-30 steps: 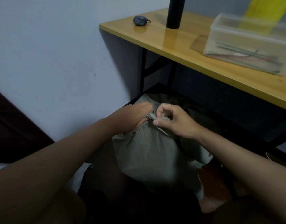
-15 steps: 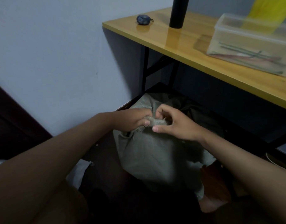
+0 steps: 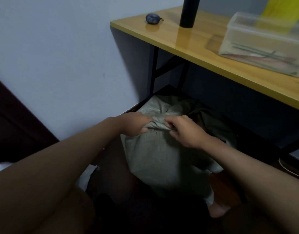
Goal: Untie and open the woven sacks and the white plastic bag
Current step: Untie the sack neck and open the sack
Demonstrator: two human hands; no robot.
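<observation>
Under the yellow wooden table (image 3: 204, 53), the grey woven sack (image 3: 152, 157) sits bunched at its neck; the left hand (image 3: 136, 126) and right hand (image 3: 186, 132) each pinch it. Steady outward pulls should loosen it best.

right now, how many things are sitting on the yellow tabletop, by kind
dark blue-grey lump: 1
black cylinder: 1
clear plastic box: 1
total: 3
The yellow thing behind the box is too blurred to name or place.
</observation>
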